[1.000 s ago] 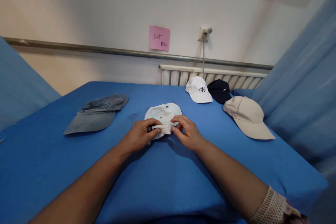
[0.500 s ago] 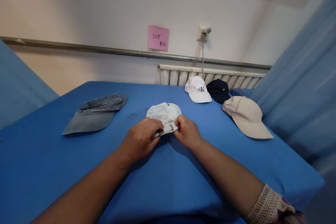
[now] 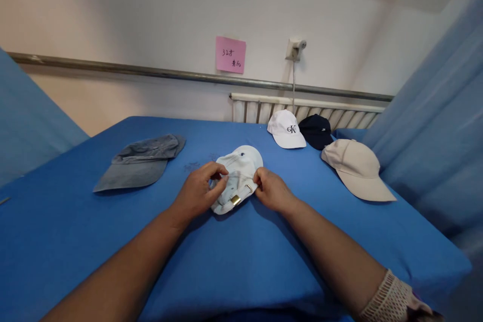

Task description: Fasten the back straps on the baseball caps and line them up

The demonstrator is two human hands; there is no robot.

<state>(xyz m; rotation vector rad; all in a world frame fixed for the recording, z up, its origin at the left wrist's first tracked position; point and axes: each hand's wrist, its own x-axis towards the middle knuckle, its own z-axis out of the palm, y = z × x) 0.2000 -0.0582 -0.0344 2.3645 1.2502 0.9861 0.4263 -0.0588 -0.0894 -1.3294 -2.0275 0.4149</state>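
Observation:
A pale, nearly white baseball cap [image 3: 245, 166] lies at the middle of the bed, its visor pointing away and a small dark emblem on it. Its back strap with a brass buckle faces me, and part of the inside shows. My right hand [image 3: 272, 190] pinches the cap's right edge beside the strap. At the opposite side, my left hand [image 3: 199, 188] is curved over the cap's edge, thumb and index finger a little apart. Whether its other fingers touch the fabric is hidden.
A grey cap [image 3: 132, 173] lies at left. Back right are a white cap [image 3: 285, 128] with black letters, a navy cap [image 3: 316, 130] and a beige cap [image 3: 356, 168]. Behind the blue-covered bed [image 3: 226, 271] stands a radiator [image 3: 249, 109]; blue curtains [image 3: 433, 110] hang at both sides.
My left hand has come off the strap and shifted slightly left. The cap has turned and spread, showing its buckle, visor and inside. My right hand keeps its pinch.

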